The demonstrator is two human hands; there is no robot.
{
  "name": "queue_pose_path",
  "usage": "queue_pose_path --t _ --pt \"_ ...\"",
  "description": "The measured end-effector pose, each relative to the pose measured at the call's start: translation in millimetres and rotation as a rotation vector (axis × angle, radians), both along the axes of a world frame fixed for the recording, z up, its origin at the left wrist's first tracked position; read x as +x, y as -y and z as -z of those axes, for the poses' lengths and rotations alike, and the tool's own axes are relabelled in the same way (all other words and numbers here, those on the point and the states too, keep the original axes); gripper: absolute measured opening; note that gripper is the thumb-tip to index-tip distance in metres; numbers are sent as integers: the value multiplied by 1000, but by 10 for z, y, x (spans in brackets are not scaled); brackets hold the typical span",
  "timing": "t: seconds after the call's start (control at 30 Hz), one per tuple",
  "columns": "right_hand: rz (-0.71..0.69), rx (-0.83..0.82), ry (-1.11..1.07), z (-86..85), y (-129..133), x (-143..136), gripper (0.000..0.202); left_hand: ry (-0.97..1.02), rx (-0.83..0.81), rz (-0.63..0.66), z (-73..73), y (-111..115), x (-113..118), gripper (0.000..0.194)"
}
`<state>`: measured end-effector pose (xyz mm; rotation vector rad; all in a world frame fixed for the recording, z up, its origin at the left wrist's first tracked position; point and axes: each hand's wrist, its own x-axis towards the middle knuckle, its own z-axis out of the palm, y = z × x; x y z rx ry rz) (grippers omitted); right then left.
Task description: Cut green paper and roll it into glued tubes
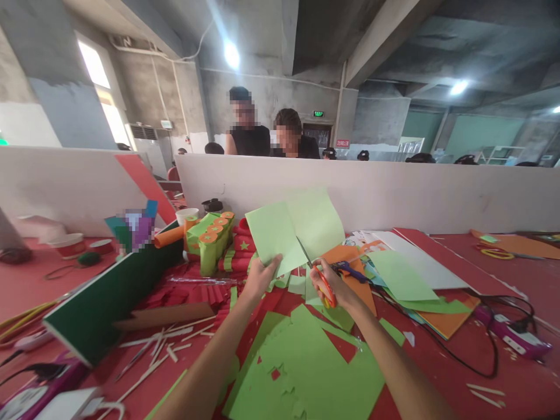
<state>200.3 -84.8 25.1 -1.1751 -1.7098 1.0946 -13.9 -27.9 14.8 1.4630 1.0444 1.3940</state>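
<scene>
Light-green paper sheet (272,232) was held up off the red tabletop (437,373), before the white partition (394,195), its two panels tilted at different angles. Left hand (266,273) was clamped on the lower edge of the left panel, thumb on the near face, probably to steady the paper close to the blades. Right hand (331,281) was closed around the orange-red handles of the scissors (324,287), blades aimed up and left along the line between the panels; could not tell whether these joined beyond the tips. The raised hold likely gave the blades room above the clutter. Below, between the forearms, lay a brighter green sheet (321,370) with jagged cut-outs, spread flat, presumably within easy reach. Right of the scissors, a blue-bodied tool (347,269), perhaps a glue gun, rested near more light-green paper (402,274); a black cable ran on to a purple power strip (514,333), which suggested why it sat on that side. Green rolls with orange tops (209,252) stood grouped beyond the left hand, beside starred red rolls (242,246), perhaps to keep them out of the cutting space.
</scene>
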Motion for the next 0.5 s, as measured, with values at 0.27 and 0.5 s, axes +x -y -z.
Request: queue_pose_path --t 0.27,0.5 --pt "25 52 -20 103 -60 -16 39 43 -20 2 -5 -9 11 38" --pt "34 88 -45 93 -65 -23 39 86 -58 -1 -20 5 24 42"
